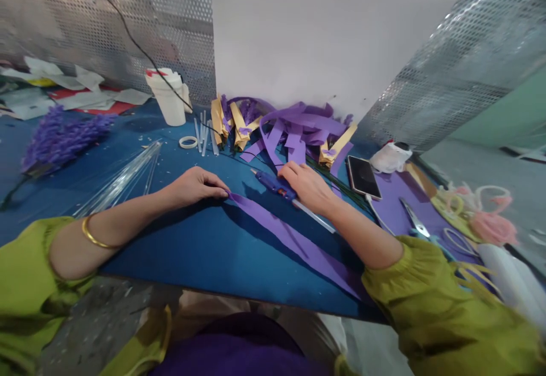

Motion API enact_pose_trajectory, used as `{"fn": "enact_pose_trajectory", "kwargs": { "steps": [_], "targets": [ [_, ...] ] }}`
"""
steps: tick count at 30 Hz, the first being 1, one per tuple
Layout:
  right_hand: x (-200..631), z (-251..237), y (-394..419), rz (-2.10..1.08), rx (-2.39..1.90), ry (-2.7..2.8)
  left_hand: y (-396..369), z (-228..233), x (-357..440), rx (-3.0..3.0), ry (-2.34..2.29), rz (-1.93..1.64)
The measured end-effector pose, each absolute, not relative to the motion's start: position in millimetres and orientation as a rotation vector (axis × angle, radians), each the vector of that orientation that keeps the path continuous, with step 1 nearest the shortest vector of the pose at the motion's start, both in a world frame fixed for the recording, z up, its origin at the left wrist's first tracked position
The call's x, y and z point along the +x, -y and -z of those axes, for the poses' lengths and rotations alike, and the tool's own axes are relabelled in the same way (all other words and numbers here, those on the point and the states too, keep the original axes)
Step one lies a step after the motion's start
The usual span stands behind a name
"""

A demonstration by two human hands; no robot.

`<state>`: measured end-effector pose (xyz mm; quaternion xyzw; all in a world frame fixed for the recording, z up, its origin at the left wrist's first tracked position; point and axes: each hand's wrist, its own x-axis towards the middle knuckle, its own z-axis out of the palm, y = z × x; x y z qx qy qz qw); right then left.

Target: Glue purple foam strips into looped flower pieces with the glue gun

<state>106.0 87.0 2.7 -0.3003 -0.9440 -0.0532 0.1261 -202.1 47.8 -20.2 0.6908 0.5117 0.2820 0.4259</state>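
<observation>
on blue table (pixel 179 251), purple strip (pixel 294 236) runs diagonally from left hand (pixel 194 185).

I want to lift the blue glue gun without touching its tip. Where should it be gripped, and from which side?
Probably by the blue body of the glue gun, from above and from the near side, where the right hand already rests on it. It lies flat on the blue table, with its glue stick trailing toward the right forearm; the far-left tip stays clear.

We are finding no readable text, label, brand, number or sign anywhere: the dark screen of the black rectangular phone (pixel 363 177) at three o'clock and the white plastic cup (pixel 168 96) at eleven o'clock are showing none.
</observation>
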Motion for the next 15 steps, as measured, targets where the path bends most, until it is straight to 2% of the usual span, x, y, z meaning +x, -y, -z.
{"fn": "enact_pose_trajectory", "kwargs": {
  "steps": [4,7,15],
  "targets": [
    [111,-6,-69,-0.335,-0.773,2.502,-48,19,-203,1.672,-1.274,-0.686],
    [109,-7,-59,-0.58,-0.708,2.493,-48,17,-202,1.66,-1.289,-0.672],
    [100,3,-52,-0.575,-0.751,2.515,-45,10,-197,1.614,-1.241,-0.685]
  ]
}}
